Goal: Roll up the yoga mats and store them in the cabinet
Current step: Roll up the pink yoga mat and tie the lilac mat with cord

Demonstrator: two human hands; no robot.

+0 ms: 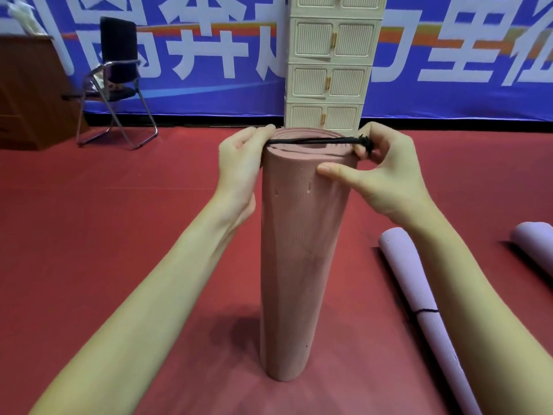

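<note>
Both hands' grips, left hand [239,163] and right hand [386,175], are pinching the black cord [314,141] across the upright pink rolled yoga mat [296,250], soft, light foam best held near its top.

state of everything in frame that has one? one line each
pink mat: rolled, upright on floor
black cord: stretched across mat's top end
left hand: pinching cord
right hand: pinching cord
purple mat: rolled, lying, tied
second purple mat: rolled, lying
cabinet: doors closed

red floor [119,235] bears 1 upright pink mat [296,265], 2 purple rolls [419,295].
</note>
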